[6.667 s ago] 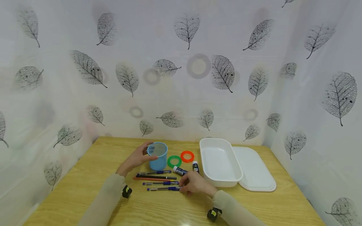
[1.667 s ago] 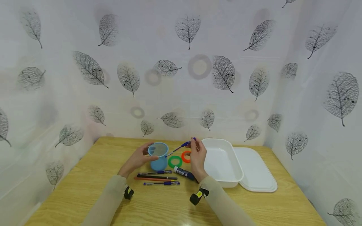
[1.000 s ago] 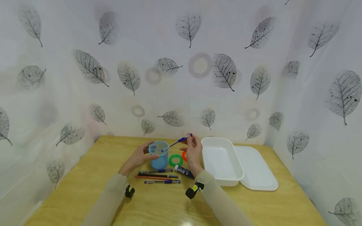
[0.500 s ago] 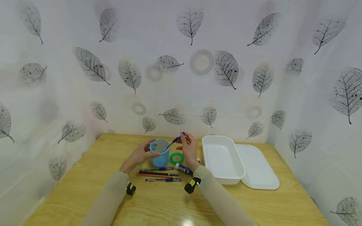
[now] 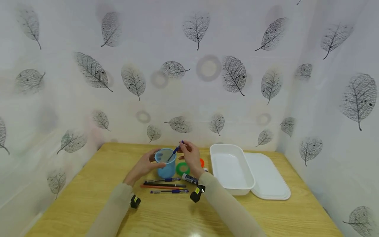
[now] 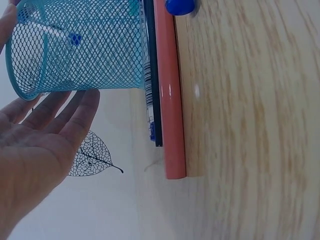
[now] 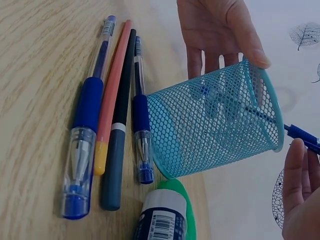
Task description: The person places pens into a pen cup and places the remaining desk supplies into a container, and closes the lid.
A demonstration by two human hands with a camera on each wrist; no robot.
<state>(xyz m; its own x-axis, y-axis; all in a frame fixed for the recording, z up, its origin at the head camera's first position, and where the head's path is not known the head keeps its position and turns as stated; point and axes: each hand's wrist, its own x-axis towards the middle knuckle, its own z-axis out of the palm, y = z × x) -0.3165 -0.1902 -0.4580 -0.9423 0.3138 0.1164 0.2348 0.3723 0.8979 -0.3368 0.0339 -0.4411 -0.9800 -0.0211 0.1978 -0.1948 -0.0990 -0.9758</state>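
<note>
My left hand (image 5: 143, 167) holds the blue mesh pen holder (image 5: 167, 171) upright on the table, thumb at the near side of its rim and fingers on the far side. Above the rim, my right hand (image 5: 191, 156) pinches a blue gel pen (image 5: 176, 149) near its top end. The pen slants down with its lower part inside the holder, seen through the mesh in the right wrist view. In front of the holder lie two more gel pens (image 7: 90, 102), a salmon pencil (image 6: 171, 95) and a black pencil (image 7: 116, 145), roughly side by side.
A green ring (image 5: 179, 171), a partly hidden orange-red ring (image 5: 202, 162) and a glue stick (image 5: 189, 179) lie right of the holder. A second glue stick (image 5: 205, 170) is mostly behind my right wrist. Farther right are a white box (image 5: 232, 171) and its lid (image 5: 270, 177).
My right hand took the nearest gel pen off the table, raised it and moved left, lowering the pen's end into the pen holder. The left hand has stayed on the holder.
</note>
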